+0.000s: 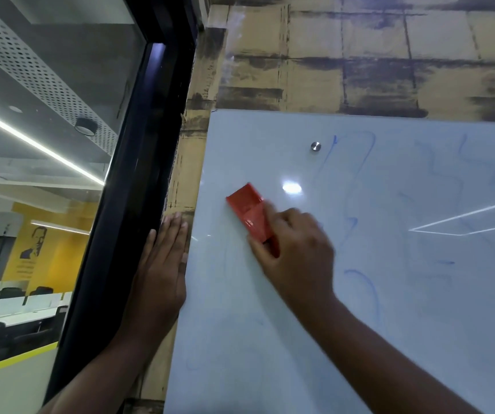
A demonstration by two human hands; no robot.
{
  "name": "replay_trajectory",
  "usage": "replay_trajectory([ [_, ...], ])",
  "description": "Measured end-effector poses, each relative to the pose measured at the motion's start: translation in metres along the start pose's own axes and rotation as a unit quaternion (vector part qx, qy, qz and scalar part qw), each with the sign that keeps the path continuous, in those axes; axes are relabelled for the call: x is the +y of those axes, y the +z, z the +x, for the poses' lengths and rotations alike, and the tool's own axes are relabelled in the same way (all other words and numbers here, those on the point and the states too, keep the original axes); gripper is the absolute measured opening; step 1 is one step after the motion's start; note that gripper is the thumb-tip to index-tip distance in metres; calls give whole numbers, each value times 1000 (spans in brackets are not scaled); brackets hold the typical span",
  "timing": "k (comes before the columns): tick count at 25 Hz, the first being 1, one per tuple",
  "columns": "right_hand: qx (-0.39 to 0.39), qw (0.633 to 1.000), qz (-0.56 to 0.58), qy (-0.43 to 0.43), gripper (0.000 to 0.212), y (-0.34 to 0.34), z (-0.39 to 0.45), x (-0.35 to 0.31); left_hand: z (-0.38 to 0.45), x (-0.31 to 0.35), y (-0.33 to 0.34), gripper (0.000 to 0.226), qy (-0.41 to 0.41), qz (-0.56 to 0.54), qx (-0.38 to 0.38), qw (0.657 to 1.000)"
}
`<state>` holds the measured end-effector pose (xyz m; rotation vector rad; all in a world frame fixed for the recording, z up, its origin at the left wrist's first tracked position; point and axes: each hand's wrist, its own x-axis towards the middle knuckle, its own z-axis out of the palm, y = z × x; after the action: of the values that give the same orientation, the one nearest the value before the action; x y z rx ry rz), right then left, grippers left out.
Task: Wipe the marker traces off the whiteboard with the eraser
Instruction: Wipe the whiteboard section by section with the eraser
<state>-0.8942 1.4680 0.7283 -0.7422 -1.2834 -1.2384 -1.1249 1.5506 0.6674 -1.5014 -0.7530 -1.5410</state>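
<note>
The whiteboard (pixel 404 294) is flat and wide, with lots of open room on the right side of the frame and at the bottom. A small metal knob (pixel 315 146) sticks out near the top. At the left edge the left hand (pixel 162 264) lies flat, with the black window frame (pixel 126 204) just beside it.
</note>
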Motion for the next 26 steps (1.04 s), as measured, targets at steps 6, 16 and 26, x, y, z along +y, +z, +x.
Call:
replay_trajectory([
  [6, -67, 988, 22, -136, 52, -7, -48, -24, -12, 2, -4, 62, 6, -8, -10, 1000],
  [16, -30, 989, 10, 144, 63, -31, -19, 38, -31, 11, -11, 54, -23, -34, -21, 999],
  [26, -115, 990, 33, -77, 66, -21, -83, -34, -33, 13, -16, 60, -41, -63, -54, 996],
])
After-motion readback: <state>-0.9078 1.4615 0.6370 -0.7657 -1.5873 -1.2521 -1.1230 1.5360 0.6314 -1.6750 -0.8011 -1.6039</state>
